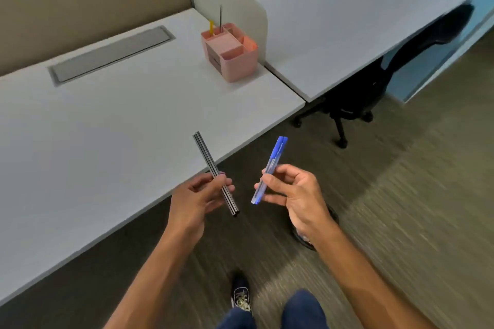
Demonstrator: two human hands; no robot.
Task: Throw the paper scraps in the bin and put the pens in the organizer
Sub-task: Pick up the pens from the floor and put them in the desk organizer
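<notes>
My left hand (199,195) grips two dark pens (207,157) held side by side, their tips pointing up and away over the desk's front edge. Two clear pens with blue caps (272,161) are held in my right hand (291,195), just off the desk over the carpet. The pink organizer (235,61) stands farther back on the white desk (107,128), near the divider, with a yellow item and a thin dark pen upright in a rear compartment. A dark round rim (303,240), perhaps the bin, peeks out under my right wrist. No paper scraps are visible.
A grey cable hatch (112,53) is set into the desk at the back left. A second desk (347,29) adjoins on the right, with a black office chair (361,99) tucked under it. My shoe and legs show at the bottom over carpet.
</notes>
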